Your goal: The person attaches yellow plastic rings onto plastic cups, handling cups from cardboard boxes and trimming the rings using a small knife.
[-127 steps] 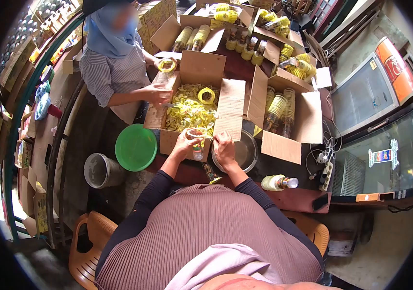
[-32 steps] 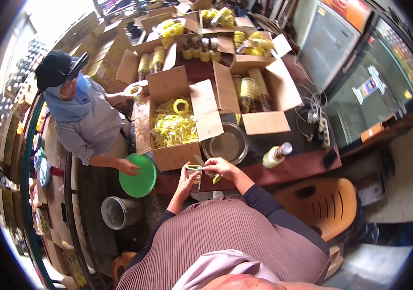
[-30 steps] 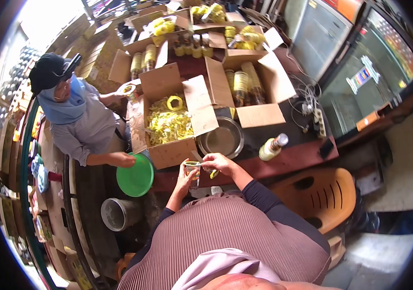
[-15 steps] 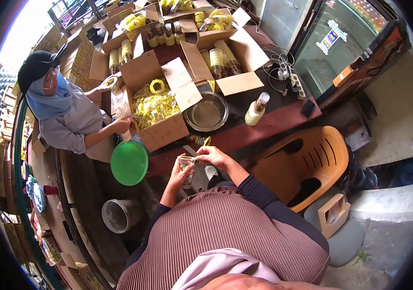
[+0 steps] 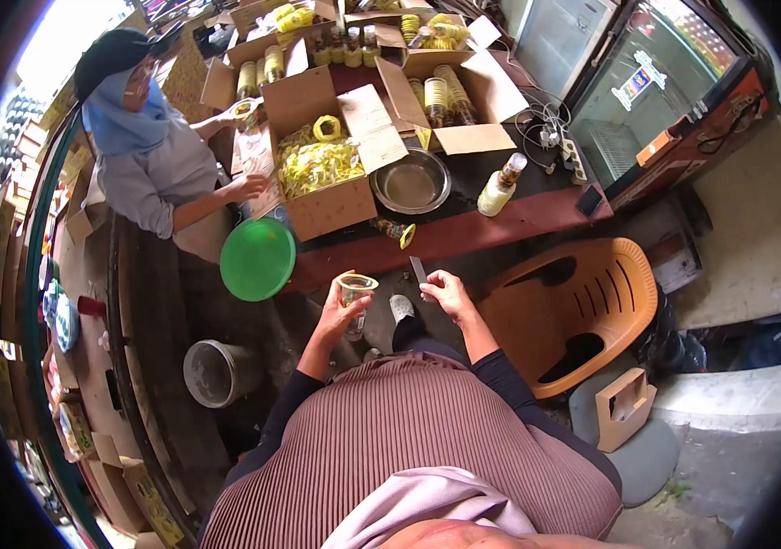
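Note:
My left hand (image 5: 343,311) is wrapped around a clear printed plastic cup (image 5: 355,298) with a yellow rim, held upright in front of my lap. In my right hand (image 5: 448,295), to the right of the cup and apart from it, a thin grey flat blade (image 5: 418,269) is pinched, pointing up and away. Beyond both hands, yellow-rimmed cups (image 5: 390,229) lie on their side at the edge of the dark table (image 5: 345,252). A metal bowl (image 5: 411,181) stands on the table just behind them.
An open carton (image 5: 331,212) holds yellow ring scraps. A co-worker (image 5: 148,165) at the left handles a cup. A stack of cups (image 5: 501,186) stands at right. Around me are a green round lid (image 5: 258,259), a grey bucket (image 5: 212,373) and an orange plastic chair (image 5: 573,311).
My hands have moved apart; the right one has drawn away from the cup to the right, and the blade now shows clearly. The view has shifted slightly. The yellow-rimmed cups at the table edge show more.

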